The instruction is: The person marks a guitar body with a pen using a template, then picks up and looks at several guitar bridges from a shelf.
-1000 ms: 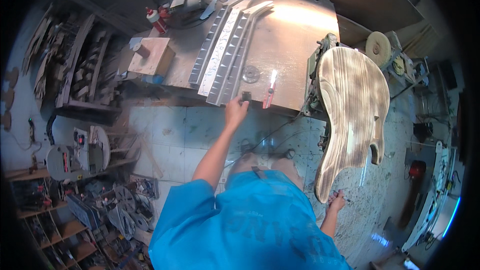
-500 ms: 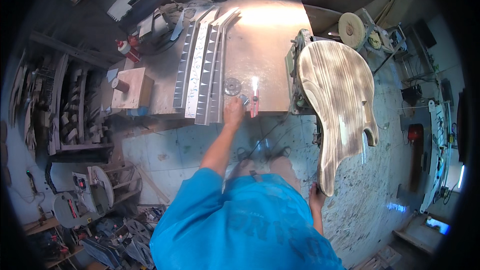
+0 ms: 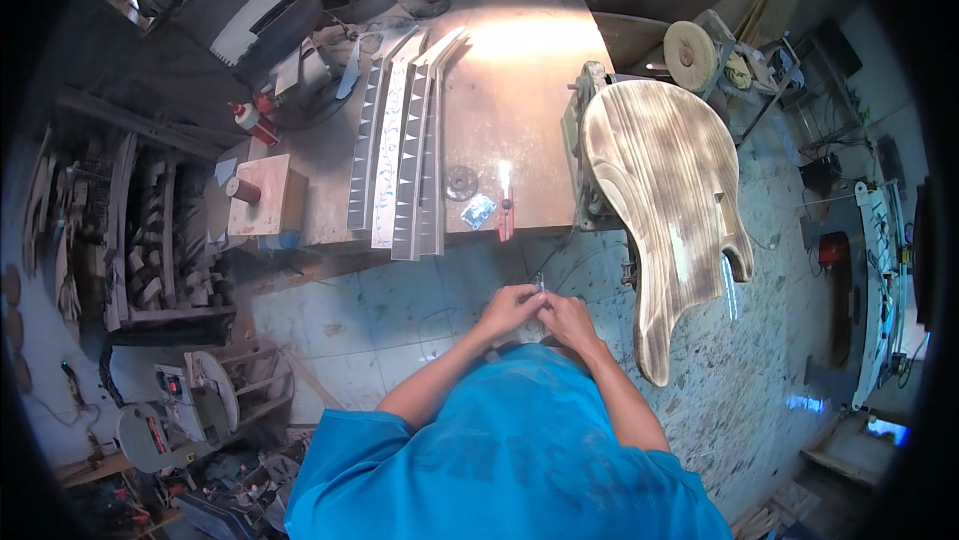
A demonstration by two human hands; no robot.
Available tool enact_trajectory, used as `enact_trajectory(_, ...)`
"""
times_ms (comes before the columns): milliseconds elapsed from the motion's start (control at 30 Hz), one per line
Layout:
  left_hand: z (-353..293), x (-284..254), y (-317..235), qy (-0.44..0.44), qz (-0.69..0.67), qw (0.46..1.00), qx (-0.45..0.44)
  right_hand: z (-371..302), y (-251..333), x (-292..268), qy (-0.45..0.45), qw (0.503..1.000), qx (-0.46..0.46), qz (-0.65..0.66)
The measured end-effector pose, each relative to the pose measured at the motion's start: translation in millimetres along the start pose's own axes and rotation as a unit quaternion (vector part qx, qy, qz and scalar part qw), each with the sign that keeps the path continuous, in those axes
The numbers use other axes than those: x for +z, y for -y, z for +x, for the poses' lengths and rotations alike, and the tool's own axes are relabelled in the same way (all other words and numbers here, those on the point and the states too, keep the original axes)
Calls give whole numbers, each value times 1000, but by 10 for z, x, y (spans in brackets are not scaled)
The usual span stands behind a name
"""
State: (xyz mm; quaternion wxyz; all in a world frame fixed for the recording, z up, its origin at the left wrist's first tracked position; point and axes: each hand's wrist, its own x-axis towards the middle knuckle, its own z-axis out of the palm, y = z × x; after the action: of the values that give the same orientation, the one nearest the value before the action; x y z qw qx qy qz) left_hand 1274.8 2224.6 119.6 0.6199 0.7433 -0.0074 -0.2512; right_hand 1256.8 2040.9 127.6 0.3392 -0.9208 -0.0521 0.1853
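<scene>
In front of my body, just off the workbench's near edge, my left hand (image 3: 511,309) and my right hand (image 3: 567,320) meet at the fingertips. Both are closed in a pinch around a small, thin, pale object (image 3: 541,281), too small to name. Beyond them on the bench lie a small shiny packet (image 3: 479,211), red-handled pliers (image 3: 506,215) and a dark round disc (image 3: 461,182). To the right, a guitar body (image 3: 664,180) of streaked brown wood hangs over the bench's side, untouched by either hand.
Several guitar necks (image 3: 410,160) with inlaid fingerboards lie on the workbench (image 3: 519,120), their ends past its near edge. A wooden block (image 3: 268,198) and a red-and-white bottle (image 3: 256,123) are at left. Machine parts (image 3: 200,405) stand on the lower left.
My left hand has drawn back from the packet at the bench edge. My right hand has left the guitar body's lower tip, and both now meet before me.
</scene>
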Motion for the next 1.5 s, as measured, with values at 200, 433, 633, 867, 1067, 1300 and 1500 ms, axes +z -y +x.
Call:
enact_trajectory(200, 465, -19, 196, -91, -93, 991, -42, -161, -99, -144, 19, 985, 74, 158)
enact_trajectory(433, 1541, -384, 179, -224, 211, 951, -28, -1068, -1682, 52, -47, 919, 247, 304)
enact_trajectory(633, 1679, -492, 43, -314, 103, 943, -32, -2082, -3162, 409, -58, 937, 315, 139)
enact_trajectory(867, 176, 32, 768, -340, 118, 929, -84, -2026, -4096, 194, 154, 974, 97, -131)
enact_trajectory(1067, -2209, 1047, 1969, -338, 71, 831, -437, -1182, -4748, -147, 211, 959, -174, -78)
enact_trajectory(1300, -3977, 2712, 2243, -434, -138, 658, -599, -593, -3291, -267, 310, 917, 199, 153)
enact_trajectory(1500, -3865, 3500, 2593, -478, -238, 674, -510, -622, -2890, -34, 352, 920, 44, 165)
